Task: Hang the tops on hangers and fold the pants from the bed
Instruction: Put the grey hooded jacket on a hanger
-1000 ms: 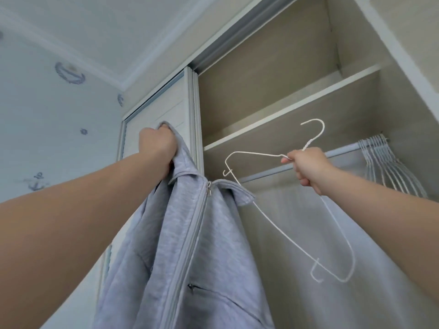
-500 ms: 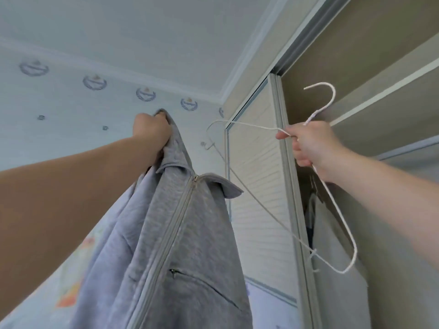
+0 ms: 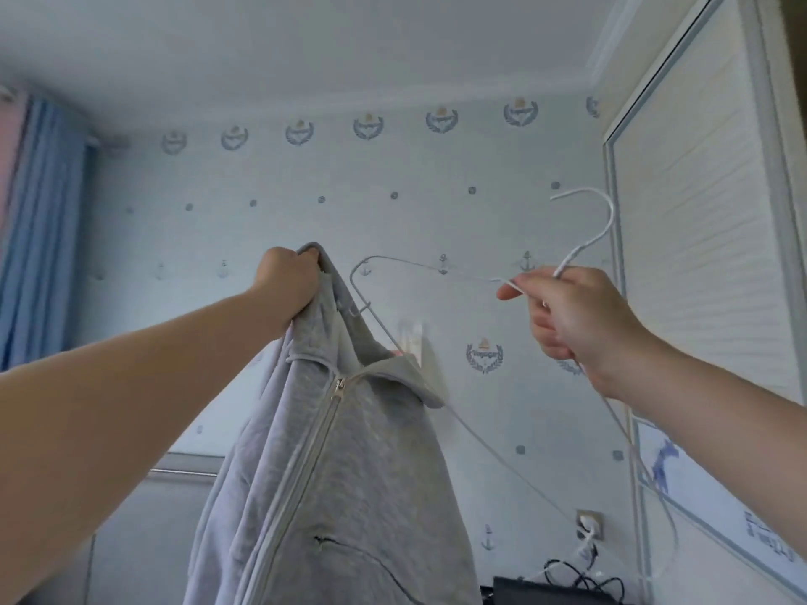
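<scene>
room: bedroom corner seen from below. pale wallpaper (image 3: 393,238) with crest and anchor prints, white ceiling (image 3: 349,45) over it.
left edge: blue curtain (image 3: 43,211) hangs down the side of my view.
right edge: white louvred wardrobe door (image 3: 698,255) in a pale frame fills that side.
left hand (image 3: 286,281): raised, fist clenched on the top edge of the grey zip jacket (image 3: 349,473), fabric bunched in the fingers.
jacket: hangs straight down from that fist, centre of view. front zipper (image 3: 305,465) is done up to the collar, pocket zip (image 3: 323,541) sits lower. hem runs out of frame.
right hand (image 3: 576,312): raised, fingers curled round the neck of the white wire hanger (image 3: 567,263) just under the hook, forefinger lying along the top wire.
hanger: hook up, in front of the door frame edge. far shoulder reaches left to the jacket collar, right beside the left hand.
contact: hanger wire drops behind the collar flap and comes out running down-right. i can't tell if the tip is inside the neck opening or only behind it.
in the way: jacket body blocks the lower middle of the wall. right hand and forearm cover the hanger's near shoulder.
low right: wall socket (image 3: 589,524) with a white plug in it, black cables (image 3: 581,578) tangled below, dark flat box (image 3: 546,589) at the frame bottom.
</scene>
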